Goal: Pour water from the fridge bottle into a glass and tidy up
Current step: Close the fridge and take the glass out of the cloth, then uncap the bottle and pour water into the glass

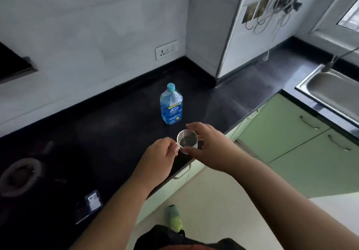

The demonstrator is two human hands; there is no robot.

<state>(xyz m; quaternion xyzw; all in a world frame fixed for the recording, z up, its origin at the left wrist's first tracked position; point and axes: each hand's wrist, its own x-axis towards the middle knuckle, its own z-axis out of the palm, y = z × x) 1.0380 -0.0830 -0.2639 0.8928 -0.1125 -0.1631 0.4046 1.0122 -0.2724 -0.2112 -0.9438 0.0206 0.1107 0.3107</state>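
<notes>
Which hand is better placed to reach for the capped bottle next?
Probably the right hand. Its fingers wrap the glass on the side nearer the bottle, which stands beyond it; the left hand pinches the glass's near-left edge, farther back.

A black L-shaped bench [116, 125] runs under pale grey walls [97, 26] with a white socket plate [166, 50]. Green cupboard doors [303, 144] stand below, a steel sink [330, 88] at right, cream floor [213, 201] beneath.

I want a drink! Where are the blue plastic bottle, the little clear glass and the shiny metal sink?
blue plastic bottle [171, 107], head view, label.
little clear glass [187, 141], head view, inside.
shiny metal sink [328, 92], head view, basin wall.
</notes>
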